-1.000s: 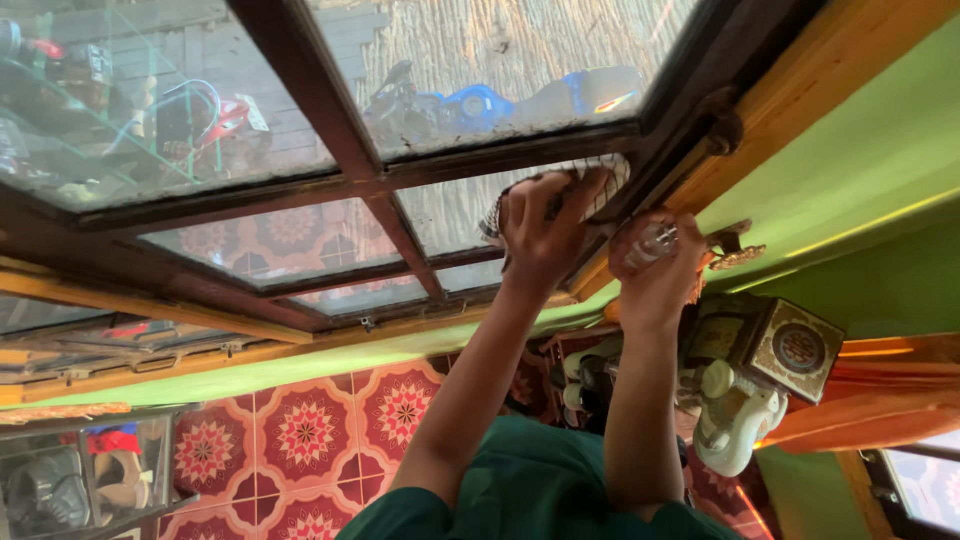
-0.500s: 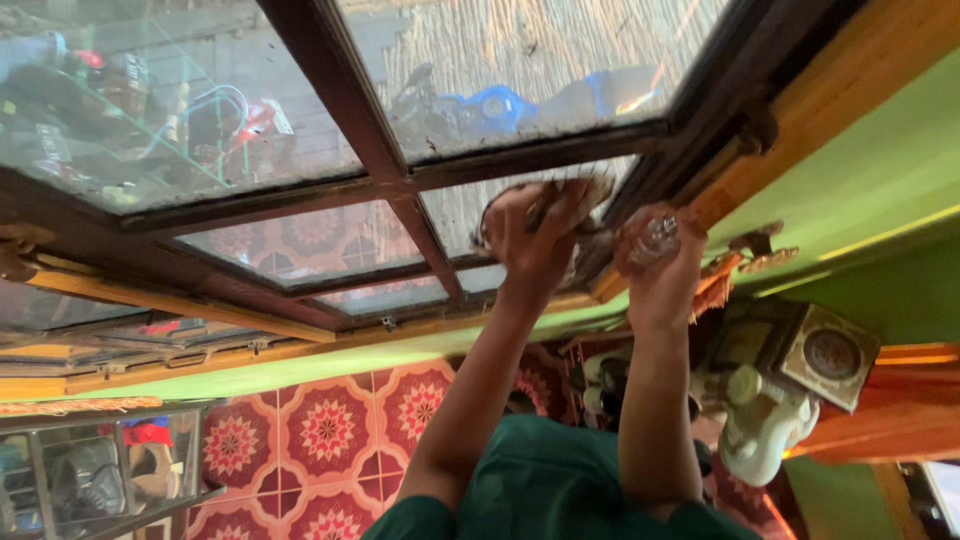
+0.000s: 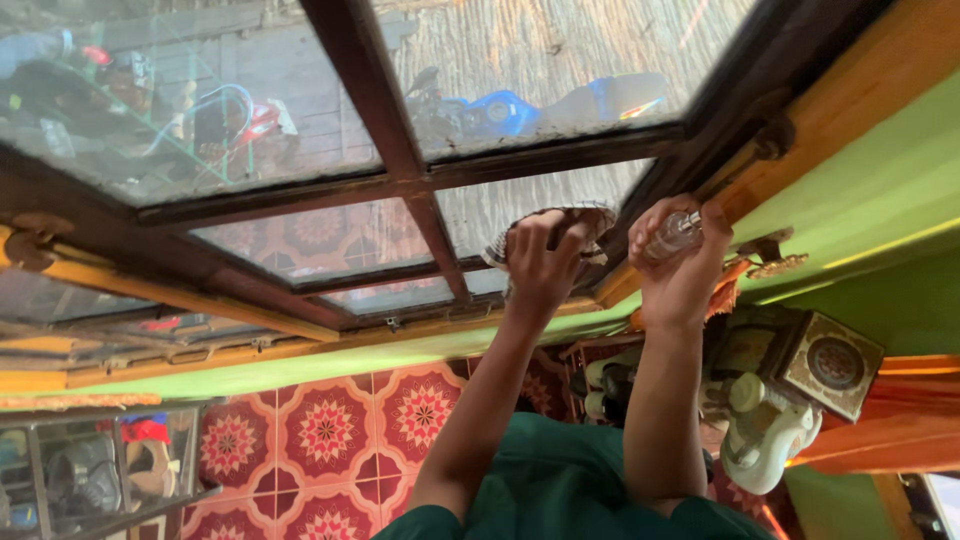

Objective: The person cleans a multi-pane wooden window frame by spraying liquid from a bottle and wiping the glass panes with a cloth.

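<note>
**Cloth pressed to the window pane, small bottle held beside the frame**

The checked cloth [image 3: 560, 225] lies flat against the glass of a lower pane of the window [image 3: 300, 240], close to the pane's right-hand corner where the dark wooden frame [image 3: 420, 180] meets the lighter outer frame [image 3: 850, 90]. The left hand [image 3: 540, 265] is spread over the cloth with fingers bent, pinning it to the glass; the cloth's edge shows above and to either side of the fingertips.

Just beside it, the right hand [image 3: 680, 265] is clenched around a small clear bottle [image 3: 672, 236], which lies tilted, with one end poking out between thumb and fingers next to the frame's edge. The two hands are near each other but apart.

Both forearms rise from a dark green garment [image 3: 560, 480] at the bottom edge of the view. The glass is dusty, and a blue motorbike [image 3: 500, 108] and a red one [image 3: 250, 118] show through the upper panes. Beside the outer frame runs a green wall [image 3: 870, 190]. Around the arms are red patterned tiles [image 3: 320, 430], a white fan [image 3: 755, 430] and a square ornamented box [image 3: 835, 362] near the right edge.
</note>
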